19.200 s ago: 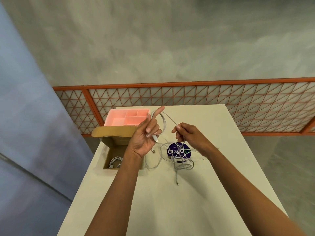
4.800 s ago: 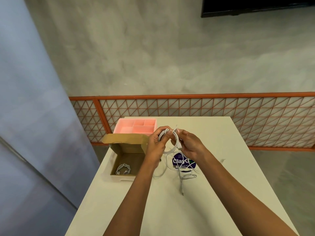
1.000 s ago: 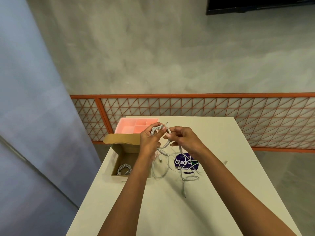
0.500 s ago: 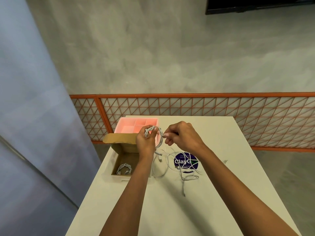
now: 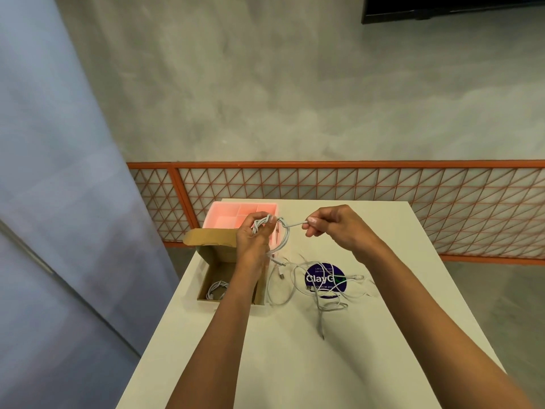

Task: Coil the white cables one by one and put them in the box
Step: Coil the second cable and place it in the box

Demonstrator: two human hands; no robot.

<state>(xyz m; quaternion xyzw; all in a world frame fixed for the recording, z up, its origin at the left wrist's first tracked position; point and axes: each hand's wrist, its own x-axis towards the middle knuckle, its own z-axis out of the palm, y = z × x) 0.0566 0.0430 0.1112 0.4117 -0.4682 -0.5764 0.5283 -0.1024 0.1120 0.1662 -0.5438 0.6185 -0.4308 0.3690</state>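
My left hand grips a coiled white cable above the table, its loops bunched at the fingertips. My right hand pinches the free end of that cable and holds it taut to the right. Several loose white cables lie tangled on the table below the hands. The open cardboard box sits at the left edge of the table, with one coiled white cable inside it. My left forearm hides part of the box.
A pink compartment tray stands behind the box. A round purple sticker lies under the loose cables. The white table ends close on the left beside the box. An orange lattice railing runs behind the table.
My right hand has pulled the cable end out to the right, away from my left hand, tightening a wrap around the coil. The left hand stays over the box's right side.
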